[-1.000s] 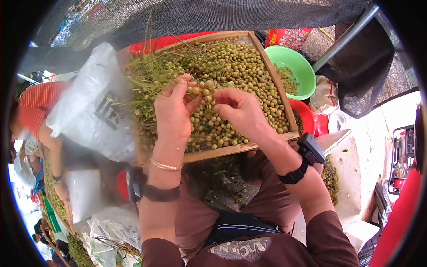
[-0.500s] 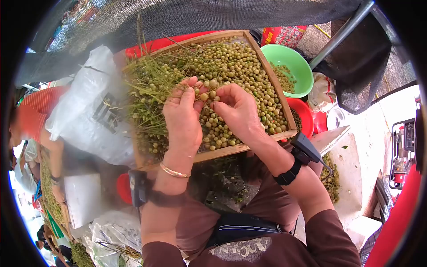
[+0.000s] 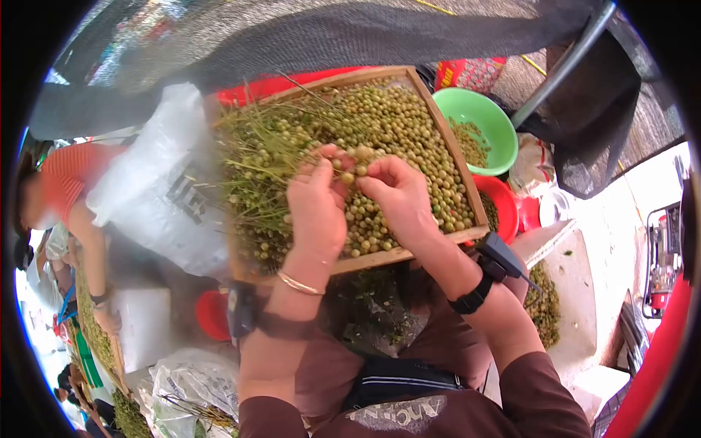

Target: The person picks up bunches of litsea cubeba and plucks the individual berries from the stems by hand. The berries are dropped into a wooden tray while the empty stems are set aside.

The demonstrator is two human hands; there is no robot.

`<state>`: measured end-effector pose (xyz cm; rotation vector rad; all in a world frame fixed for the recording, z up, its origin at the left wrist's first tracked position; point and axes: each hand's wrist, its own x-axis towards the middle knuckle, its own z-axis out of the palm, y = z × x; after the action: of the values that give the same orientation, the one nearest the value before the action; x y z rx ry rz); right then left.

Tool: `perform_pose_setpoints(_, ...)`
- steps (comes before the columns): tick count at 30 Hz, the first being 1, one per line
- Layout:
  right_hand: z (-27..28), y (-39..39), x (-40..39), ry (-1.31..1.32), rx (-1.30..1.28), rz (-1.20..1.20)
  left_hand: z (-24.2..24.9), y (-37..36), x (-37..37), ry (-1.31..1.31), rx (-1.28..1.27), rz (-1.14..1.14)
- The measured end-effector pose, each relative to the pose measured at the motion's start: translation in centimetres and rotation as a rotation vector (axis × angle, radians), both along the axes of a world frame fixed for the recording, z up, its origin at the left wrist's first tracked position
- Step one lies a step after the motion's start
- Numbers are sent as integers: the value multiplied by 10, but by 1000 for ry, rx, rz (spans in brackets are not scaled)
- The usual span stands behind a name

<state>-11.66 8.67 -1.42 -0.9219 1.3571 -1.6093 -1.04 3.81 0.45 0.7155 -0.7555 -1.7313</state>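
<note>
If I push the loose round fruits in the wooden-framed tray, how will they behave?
The fruits will probably roll, being round and loose. Packed close, they may nudge neighbours along. The wooden frame should likely stop most.

This appears to be a simple open-air work area (market or farm yard, I cannot say which). Dark shade netting (image 3: 350, 36) hangs by a metal pole (image 3: 566, 62), a green basin (image 3: 502, 137) stands beside a wooden tray (image 3: 452, 156) of small round fruits (image 3: 394, 109), and another person (image 3: 89, 237) is nearby.
</note>
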Motion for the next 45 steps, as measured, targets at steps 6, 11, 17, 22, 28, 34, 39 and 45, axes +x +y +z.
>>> perform_pose_setpoints(6,1,-4,-1,-401,-19,13,6,3,0,6,8,-12)
perform_pose_setpoints(11,-1,-2,-5,-641,-17,206,6,-3,5,52,128,-41)
perform_pose_setpoints(17,8,0,-3,-698,48,212,5,-6,10,64,177,-83)
perform_pose_setpoints(22,7,2,-8,-734,48,272,1,-11,15,63,184,-67)
perform_pose_setpoints(28,-1,-8,-21,-665,-48,190,4,-17,22,7,148,-67)
perform_pose_setpoints(34,11,-5,-27,-742,-14,215,17,-10,25,-335,41,-228)
perform_pose_setpoints(39,13,-6,-24,-625,45,261,14,-6,21,-317,91,-317)
perform_pose_setpoints(45,16,-4,-25,-407,201,261,10,-8,21,-321,92,-332)
